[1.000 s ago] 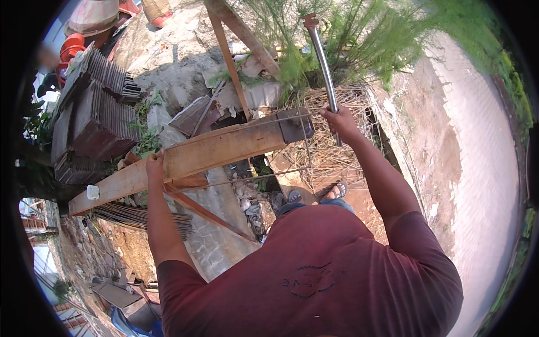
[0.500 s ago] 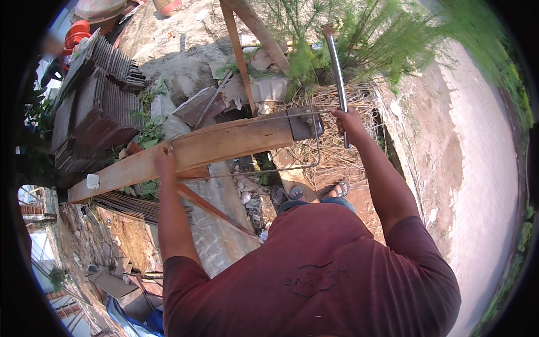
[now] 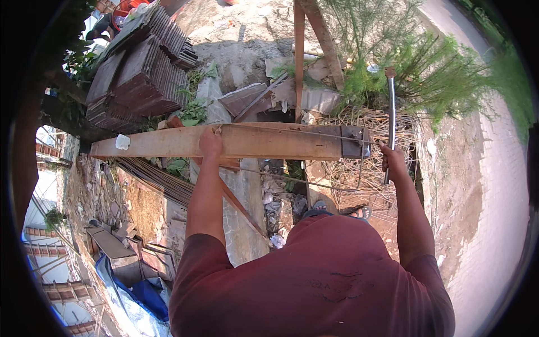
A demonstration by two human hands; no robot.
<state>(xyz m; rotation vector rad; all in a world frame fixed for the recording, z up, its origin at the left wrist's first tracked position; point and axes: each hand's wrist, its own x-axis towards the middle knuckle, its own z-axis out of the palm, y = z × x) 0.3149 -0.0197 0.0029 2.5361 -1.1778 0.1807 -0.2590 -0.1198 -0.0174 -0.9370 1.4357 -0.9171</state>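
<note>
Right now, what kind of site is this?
Likely an outdoor building site or yard: stacked roof tiles, a rough wooden plank used as a bench, thin steel rods lying below, bare dirt and rubble around.

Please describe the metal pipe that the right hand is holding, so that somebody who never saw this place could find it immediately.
Find the long wooden plank lying across the middle, with a grey metal plate at its right end. Just right of that plate, the right hand grips a metal pipe standing nearly upright against the green bush. It is the only smooth, shiny, straight tube; the rods nearby are thin and rusty.
</note>
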